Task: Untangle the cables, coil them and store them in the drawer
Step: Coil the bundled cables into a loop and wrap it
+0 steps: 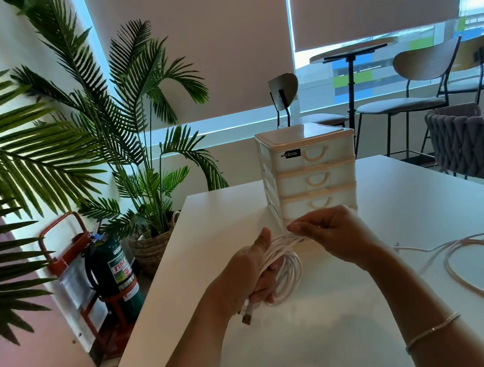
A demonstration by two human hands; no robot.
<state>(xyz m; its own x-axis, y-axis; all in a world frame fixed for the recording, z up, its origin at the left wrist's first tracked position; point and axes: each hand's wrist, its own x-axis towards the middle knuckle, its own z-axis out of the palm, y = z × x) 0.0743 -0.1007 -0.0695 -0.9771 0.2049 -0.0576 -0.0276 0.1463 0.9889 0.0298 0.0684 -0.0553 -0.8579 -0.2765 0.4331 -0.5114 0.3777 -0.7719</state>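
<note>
The loose cable runs off the right edge; the drawer unit label is partly unreadable.

One head-worn wide-angle camera looks forward and down, close over the white table, toward the windows.

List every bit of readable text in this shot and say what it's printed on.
"abox": black label on the top drawer of the drawer unit; characters before it are unclear.
"FIRE": label on the green fire extinguisher; the remaining print is too small to read.
Nothing else is legible.
</note>
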